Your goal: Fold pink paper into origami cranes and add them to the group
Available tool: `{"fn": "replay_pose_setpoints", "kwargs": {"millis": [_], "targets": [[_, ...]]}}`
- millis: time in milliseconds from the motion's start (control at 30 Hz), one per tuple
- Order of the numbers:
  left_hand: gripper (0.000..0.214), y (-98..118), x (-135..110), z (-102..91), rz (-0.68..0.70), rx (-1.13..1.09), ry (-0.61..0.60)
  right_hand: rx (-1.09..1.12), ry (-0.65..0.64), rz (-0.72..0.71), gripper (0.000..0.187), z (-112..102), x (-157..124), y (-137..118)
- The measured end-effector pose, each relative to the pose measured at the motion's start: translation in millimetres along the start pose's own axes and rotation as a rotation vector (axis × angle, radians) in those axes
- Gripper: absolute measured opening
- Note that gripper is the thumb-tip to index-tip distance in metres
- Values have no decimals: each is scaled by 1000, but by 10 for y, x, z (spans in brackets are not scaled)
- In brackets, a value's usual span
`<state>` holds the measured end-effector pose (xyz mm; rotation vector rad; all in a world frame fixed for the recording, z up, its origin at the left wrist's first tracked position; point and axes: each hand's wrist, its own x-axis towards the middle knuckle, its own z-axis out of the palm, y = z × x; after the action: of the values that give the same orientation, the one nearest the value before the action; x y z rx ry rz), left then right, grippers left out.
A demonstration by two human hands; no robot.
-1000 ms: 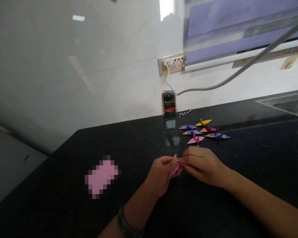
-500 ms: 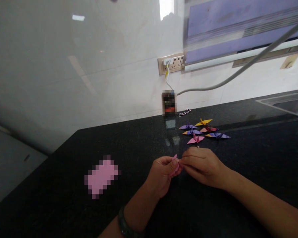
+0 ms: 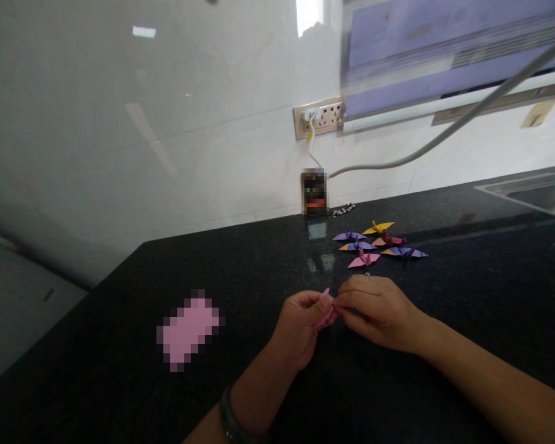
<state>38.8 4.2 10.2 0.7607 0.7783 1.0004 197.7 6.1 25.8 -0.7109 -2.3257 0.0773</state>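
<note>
My left hand (image 3: 300, 325) and my right hand (image 3: 379, 308) meet above the black countertop (image 3: 120, 382). Both pinch a small folded piece of pink paper (image 3: 325, 306) between thumb and fingers, and only its tip and lower edge show. A dark band circles my left wrist. Just beyond my right hand lie several finished paper cranes (image 3: 374, 245) in purple, yellow and pink.
A blurred pink patch (image 3: 187, 328) lies on the counter to the left. A small dark blurred object (image 3: 314, 192) stands against the white wall under a socket strip (image 3: 318, 118) with a plugged-in cable. A sink rim (image 3: 527, 191) shows at far right.
Hardly anything has changed. Both hands stay pinched on the pink paper, with only slight finger movement.
</note>
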Motion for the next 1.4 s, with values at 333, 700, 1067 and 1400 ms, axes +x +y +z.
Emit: {"fn": "replay_pose_setpoints", "kwargs": {"millis": [333, 700, 1067, 1400], "targets": [[19, 3, -14, 13, 24, 41, -21, -18, -15, 30, 9, 12, -4, 1], [18, -3, 13, -14, 42, 74, -3, 120, 53, 172, 8, -20, 8, -38], [23, 31, 5, 1, -17, 14, 21, 389, -54, 529, 18, 59, 59, -59], [30, 7, 0, 5, 122, 256, -22, 466, 12, 638, 22, 100, 56, -30]]}}
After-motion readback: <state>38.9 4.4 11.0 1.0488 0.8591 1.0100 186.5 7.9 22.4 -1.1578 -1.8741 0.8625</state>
